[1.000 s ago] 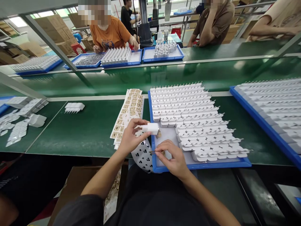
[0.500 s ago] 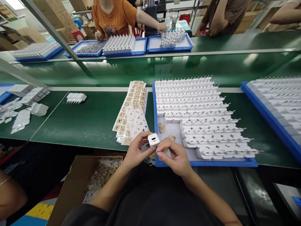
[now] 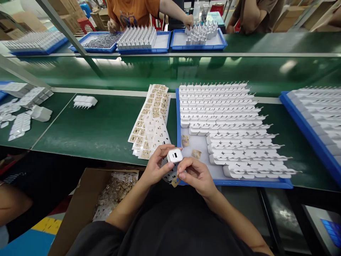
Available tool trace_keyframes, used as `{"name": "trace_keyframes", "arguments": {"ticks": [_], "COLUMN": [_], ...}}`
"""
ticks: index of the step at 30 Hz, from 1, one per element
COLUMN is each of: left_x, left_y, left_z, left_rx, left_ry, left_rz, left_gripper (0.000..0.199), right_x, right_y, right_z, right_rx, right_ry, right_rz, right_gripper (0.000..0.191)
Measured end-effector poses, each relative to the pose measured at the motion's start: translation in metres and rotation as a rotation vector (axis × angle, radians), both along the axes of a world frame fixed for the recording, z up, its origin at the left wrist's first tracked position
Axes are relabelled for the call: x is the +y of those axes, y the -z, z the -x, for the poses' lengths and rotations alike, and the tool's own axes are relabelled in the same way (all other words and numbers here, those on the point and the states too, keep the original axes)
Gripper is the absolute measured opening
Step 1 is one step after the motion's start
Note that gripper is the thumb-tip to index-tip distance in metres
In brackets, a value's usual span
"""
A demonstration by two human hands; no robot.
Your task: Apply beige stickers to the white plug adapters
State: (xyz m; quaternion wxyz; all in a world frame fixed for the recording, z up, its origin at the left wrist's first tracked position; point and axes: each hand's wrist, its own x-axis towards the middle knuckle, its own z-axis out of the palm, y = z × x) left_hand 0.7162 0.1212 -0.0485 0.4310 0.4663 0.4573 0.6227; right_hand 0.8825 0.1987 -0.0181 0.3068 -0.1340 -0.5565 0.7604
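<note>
My left hand (image 3: pixel 157 164) grips a white USB charger (image 3: pixel 175 155) between thumb and fingers, its face with the dark port slots turned up toward me. Close beside it, my right hand (image 3: pixel 195 174) has thumb and forefinger pinched near the charger's lower edge; what lies in the pinch is too small to make out. A tan film piece (image 3: pixel 175 181) shows just below those fingertips, and I cannot tell if they hold it. Sticker sheets (image 3: pixel 149 117) with tan-backed labels lie fanned out beyond my left hand, one running down under it.
To the right, a blue tray (image 3: pixel 247 183) holds rows of white chargers (image 3: pixel 226 121), prongs up, and loose tan film scraps (image 3: pixel 196 153). Another full tray (image 3: pixel 314 131) stands farther right. A carton (image 3: pixel 77 202) of scraps sits below the bench edge. Across the bench, a person (image 3: pixel 135 14) reaches over trays.
The charger has turned slightly in my left hand. My right hand stays pinched beside it, its fingertips slightly lower relative to the charger. The whole view has shifted a little.
</note>
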Motion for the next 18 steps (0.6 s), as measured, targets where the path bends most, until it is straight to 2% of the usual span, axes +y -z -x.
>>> {"name": "trace_keyframes", "arguments": {"ticks": [3, 6, 9, 13, 18], "left_x": [-0.001, -0.002, -0.002, -0.003, -0.002], "left_y": [0.002, -0.001, -0.007, -0.012, -0.014], "left_z": [0.001, 0.005, 0.006, 0.005, 0.003], "left_rx": [0.152, 0.403, 0.606, 0.685, 0.693], "left_ry": [-0.093, -0.199, -0.251, -0.266, -0.274], "left_rz": [-0.047, -0.105, -0.159, -0.212, -0.229], "left_gripper": [0.042, 0.043, 0.045, 0.046, 0.051], "right_x": [-0.002, -0.001, 0.003, 0.009, 0.009], "right_y": [0.001, -0.001, -0.003, -0.006, -0.005], "right_z": [0.001, 0.0, 0.0, 0.006, 0.014], "right_rx": [-0.008, -0.026, -0.028, -0.087, -0.116], "right_ry": [0.012, 0.048, 0.19, 0.346, 0.369], "right_rz": [0.022, 0.01, -0.057, -0.08, -0.044], "right_gripper": [0.005, 0.002, 0.003, 0.004, 0.002]}}
